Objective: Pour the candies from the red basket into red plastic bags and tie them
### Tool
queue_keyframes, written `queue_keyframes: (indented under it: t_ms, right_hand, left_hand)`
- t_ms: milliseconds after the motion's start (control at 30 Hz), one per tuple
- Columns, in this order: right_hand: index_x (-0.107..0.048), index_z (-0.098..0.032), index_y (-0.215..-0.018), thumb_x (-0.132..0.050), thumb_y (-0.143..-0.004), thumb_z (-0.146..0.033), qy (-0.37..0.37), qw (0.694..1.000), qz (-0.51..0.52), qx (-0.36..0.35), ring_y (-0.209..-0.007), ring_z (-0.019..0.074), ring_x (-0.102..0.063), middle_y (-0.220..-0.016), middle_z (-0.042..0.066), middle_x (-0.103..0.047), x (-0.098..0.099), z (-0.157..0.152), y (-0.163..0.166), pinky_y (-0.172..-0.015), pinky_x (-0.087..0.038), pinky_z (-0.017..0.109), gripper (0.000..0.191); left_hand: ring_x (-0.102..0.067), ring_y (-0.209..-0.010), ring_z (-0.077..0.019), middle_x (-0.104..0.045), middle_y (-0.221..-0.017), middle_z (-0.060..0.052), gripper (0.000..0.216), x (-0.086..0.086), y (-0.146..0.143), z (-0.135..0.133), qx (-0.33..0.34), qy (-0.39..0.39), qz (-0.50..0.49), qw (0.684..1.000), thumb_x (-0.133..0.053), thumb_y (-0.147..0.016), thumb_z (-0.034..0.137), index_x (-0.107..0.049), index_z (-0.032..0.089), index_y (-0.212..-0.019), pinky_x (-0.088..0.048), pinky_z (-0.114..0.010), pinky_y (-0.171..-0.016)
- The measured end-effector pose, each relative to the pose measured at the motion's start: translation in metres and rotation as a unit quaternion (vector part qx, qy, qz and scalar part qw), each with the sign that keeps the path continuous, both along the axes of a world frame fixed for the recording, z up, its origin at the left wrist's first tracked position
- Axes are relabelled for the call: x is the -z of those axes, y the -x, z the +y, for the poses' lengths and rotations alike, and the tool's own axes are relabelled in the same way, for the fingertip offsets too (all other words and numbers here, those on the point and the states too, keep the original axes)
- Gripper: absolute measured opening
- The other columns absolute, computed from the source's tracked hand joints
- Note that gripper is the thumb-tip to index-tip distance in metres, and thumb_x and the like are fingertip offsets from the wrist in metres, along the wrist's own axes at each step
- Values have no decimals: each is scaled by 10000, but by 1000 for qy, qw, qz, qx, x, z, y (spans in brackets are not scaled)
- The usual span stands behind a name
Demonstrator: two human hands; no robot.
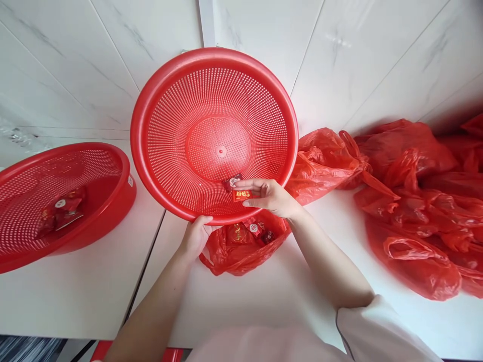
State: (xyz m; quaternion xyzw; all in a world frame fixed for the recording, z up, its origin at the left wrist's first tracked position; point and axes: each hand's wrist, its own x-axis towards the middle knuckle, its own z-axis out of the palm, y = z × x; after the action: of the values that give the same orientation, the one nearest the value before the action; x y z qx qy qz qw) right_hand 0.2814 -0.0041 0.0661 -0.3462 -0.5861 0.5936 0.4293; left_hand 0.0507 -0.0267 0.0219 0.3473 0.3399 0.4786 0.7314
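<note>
A round red perforated basket [177,90] is tilted up toward me over the white table. My left hand [196,236] grips its near rim from below. My right hand [269,196] reaches over the rim into the basket, its fingers pinched on a small red wrapped candy [241,195]. A second dark red candy [232,182] lies in the basket just above it. Below the basket sits an open red plastic bag [241,251] with several wrapped candies inside.
A second red perforated basket [113,196] rests at the left with a few candies in it. A heap of crumpled red plastic bags [411,201] covers the table's right side. White tiled walls stand behind. The table's front edge is near my body.
</note>
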Motion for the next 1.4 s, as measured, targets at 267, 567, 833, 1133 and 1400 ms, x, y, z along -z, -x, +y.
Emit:
queue_keyframes:
  t_ms: [267, 567, 833, 1133, 1400]
  right_hand:
    - [-629, -277, -1290, -631, -843, -135, -171, 966, -191, 34, -1310, 242, -537, -1282, 45, -670, -18, -15, -1, -1041, -501, 434, 470]
    - [-596, -255, -1323, -700, -840, -281, -229, 926, -269, -135, -1205, 232, -606, -1312, 76, -634, -19, -14, 0, -1038, -488, 399, 494]
    - [-543, -171, -1340, -551, -948, -347, -243, 861, -437, 93, -1362, 312, -422, -1482, 177, -440, 22, -1, 10, -1093, -395, 542, 430]
    - [-631, -195, -1208, -569, -912, -225, -206, 896, -390, -56, -1058, 223, -635, -1160, 95, -679, 16, -3, 6, -945, -492, 376, 304]
    - [-714, -178, -1014, -540, -905, -263, -32, 983, -178, 29, -738, 131, -650, -890, 37, -725, 21, 11, -1, -727, -527, 274, 222]
  left_hand:
    - [-624, -1175, -341, -722, -1156, -125, 365, -1, -1, -2, -2, -4, 6, 1000, -559, -796, 164, -707, 142, -1129, -520, -517, -989]
    - [-616, -1188, -329, -708, -1192, -119, 363, 2, 0, -2, 11, 2, 17, 1000, -570, -808, 175, -699, 141, -1145, -515, -484, -992]
    - [-601, -1215, -323, -699, -1216, -107, 458, 3, -11, -12, 51, 17, -11, 999, -572, -814, 163, -637, 159, -1267, -497, -491, -1022]
    - [-614, -1196, -304, -702, -1212, -104, 454, 8, -11, -7, 24, 40, -33, 998, -542, -809, 139, -644, 144, -1252, -497, -471, -1030]
    - [-629, -1171, -313, -719, -1179, -102, 403, 4, -12, -6, 22, 49, -28, 998, -521, -813, 158, -689, 147, -1178, -509, -488, -1010]
